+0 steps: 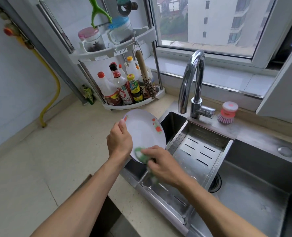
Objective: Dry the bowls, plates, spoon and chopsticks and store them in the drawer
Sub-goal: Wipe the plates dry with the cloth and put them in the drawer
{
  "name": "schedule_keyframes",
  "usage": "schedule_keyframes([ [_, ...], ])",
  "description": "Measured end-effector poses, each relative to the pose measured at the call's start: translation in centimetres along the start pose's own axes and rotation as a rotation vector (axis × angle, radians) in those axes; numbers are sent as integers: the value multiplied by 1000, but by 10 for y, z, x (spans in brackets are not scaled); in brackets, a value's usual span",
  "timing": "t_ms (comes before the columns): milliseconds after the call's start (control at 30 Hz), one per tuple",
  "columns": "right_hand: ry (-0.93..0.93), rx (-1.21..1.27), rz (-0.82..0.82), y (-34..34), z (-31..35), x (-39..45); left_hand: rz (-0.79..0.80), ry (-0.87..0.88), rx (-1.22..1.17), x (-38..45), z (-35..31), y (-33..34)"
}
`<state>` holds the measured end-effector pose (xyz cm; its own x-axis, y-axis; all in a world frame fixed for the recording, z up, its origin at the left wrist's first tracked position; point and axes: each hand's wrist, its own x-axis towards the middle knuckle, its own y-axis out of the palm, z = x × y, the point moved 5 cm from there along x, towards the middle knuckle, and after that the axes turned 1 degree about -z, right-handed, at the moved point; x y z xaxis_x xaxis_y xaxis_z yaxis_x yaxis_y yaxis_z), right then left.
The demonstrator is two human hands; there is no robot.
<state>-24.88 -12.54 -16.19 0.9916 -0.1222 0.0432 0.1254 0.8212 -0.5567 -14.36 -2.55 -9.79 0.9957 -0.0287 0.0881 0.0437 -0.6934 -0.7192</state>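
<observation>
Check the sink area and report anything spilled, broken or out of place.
Nothing stands out. The left hand holds the flowered plate tilted over the sink while the right hand wipes it with a green cloth. No chips or spills show.

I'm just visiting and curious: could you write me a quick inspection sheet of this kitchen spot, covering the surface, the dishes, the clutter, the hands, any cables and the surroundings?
Surface: beige countertop beside a steel sink with a slotted drain tray.
Job's things: one white flowered plate, held tilted over the sink's edge; green cloth against its lower part.
Clutter: sauce bottles on a corner rack, pink dish brush.
Hands: left hand grips the plate's rim; right hand holds the cloth.
Cables: nothing seen; a yellow hose runs down the wall.
Surroundings: faucet, window.
</observation>
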Motion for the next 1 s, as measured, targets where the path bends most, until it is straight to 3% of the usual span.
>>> schedule_keyframes([
  [67, -64, 90, -13, 3, 18, -6, -8, 24, 6, 1, -4, -1],
  [167, -94, -155, 0, -2, -9, -7, 34, 57, 14, 2, -8, -5],
  [233, 28, -292, 4, -8, -36, -6, 45, 65, 26, 1, -8, -6],
  [300, 100, -201, -45, -10, -37, -5, 23, 76, 26, -3, -11, -3],
  [433, -51, 160, -62, 6, 16, -19, -4, 115, 56, -6, -19, 4],
  [600, 13, -366, -26, -4, -23, -17, 44, 98, 61, 2, -21, -1],
  [700, 132, -260, -64, -9, -22, -11, 12, 28, 36, 1, -19, 0],
  [800, -23, -201, -95, 3, 10, -13, -6, -15, 32, -3, -18, 3],
  [867, -126, -252, -97, 5, 11, -18, 30, -32, 35, 1, -15, 2],
  [1000, -162, -496, -104, -11, -20, -20, 225, -77, 24, 16, -6, 5],
])
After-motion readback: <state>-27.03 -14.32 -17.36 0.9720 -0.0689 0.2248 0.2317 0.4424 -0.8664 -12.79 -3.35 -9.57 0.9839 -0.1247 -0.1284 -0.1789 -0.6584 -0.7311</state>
